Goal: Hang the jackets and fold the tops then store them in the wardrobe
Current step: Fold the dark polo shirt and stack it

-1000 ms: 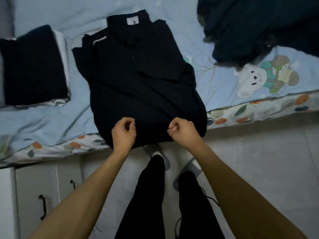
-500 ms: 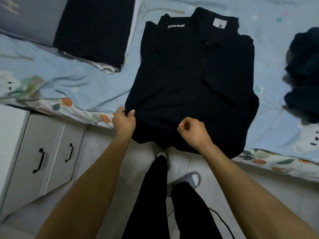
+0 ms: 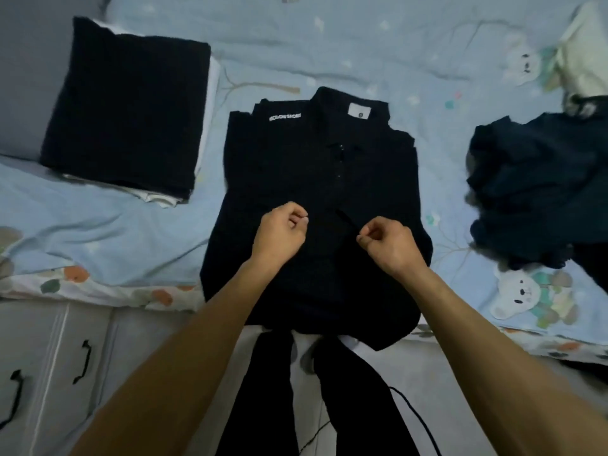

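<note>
The black polo shirt (image 3: 316, 199) lies collar-up at the bed's (image 3: 98, 232) centre, its hem over the 6 o'clock edge. The left hand (image 3: 279, 238) and right hand (image 3: 390, 245) both pinch its fabric mid-body. Folded tops (image 3: 128, 106) sit at 10 o'clock, a dark clothes heap (image 3: 533, 189) at 3 o'clock.

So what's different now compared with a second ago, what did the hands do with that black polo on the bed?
Both hands, left hand and right hand, have moved from the black polo shirt's bottom edge up to its middle, fingers still curled and pinching dark fabric, apparently bringing the hem up with them. The shirt stays flat on the bed sheet; the folded stack and the dark pile haven't moved.
</note>
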Demonstrator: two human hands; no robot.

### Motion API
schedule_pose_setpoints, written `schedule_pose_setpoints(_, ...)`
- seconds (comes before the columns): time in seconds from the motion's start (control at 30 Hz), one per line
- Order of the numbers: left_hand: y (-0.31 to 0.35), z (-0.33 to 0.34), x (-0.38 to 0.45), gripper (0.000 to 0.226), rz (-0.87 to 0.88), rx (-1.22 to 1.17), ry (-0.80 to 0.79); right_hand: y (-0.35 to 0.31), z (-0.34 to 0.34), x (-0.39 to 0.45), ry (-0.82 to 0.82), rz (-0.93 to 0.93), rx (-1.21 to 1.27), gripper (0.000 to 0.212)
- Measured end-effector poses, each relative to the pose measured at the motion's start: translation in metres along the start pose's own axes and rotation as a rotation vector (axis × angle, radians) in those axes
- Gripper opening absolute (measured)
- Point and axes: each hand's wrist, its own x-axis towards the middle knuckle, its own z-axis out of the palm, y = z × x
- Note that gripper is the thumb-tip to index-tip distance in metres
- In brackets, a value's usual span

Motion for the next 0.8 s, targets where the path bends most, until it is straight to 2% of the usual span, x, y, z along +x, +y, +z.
schedule_pose_setpoints(0.13,0.034,0.02,0.047,0.008,0.056,0.062,-0.081,0.013,-0.038,0.039,0.114,-0.037,-0.047,0.009)
schedule_pose_setpoints(0.27,0.061,0.044,0.094,0.009,0.155,0.155,-0.067,0.027,-0.074,0.101,0.128,-0.155,-0.175,0.013)
schedule_pose_setpoints(0.37,0.074,0.064,0.125,0.011,0.215,0.264,-0.087,0.035,-0.094,0.144,0.074,-0.241,-0.302,0.036)
schedule_pose_setpoints(0.47,0.082,0.081,0.148,0.023,0.258,0.38,-0.1,0.033,-0.104,0.174,-0.069,-0.317,-0.478,0.066)
schedule_pose_setpoints(0.53,0.09,0.094,0.165,0.033,0.258,0.433,-0.072,0.032,-0.111,0.196,-0.168,-0.367,-0.567,0.076)
schedule_pose_setpoints(0.6,0.098,0.108,0.18,0.044,0.261,0.473,-0.067,0.033,-0.117,0.214,-0.268,-0.366,-0.626,0.072)
schedule_pose_setpoints(0.7,0.109,0.125,0.205,0.058,0.172,0.503,-0.045,0.033,-0.127,0.235,-0.346,-0.381,-0.687,0.046)
schedule_pose_setpoints(0.8,0.12,0.135,0.228,0.051,-0.014,0.462,-0.021,0.031,-0.137,0.246,-0.379,-0.419,-0.601,0.022)
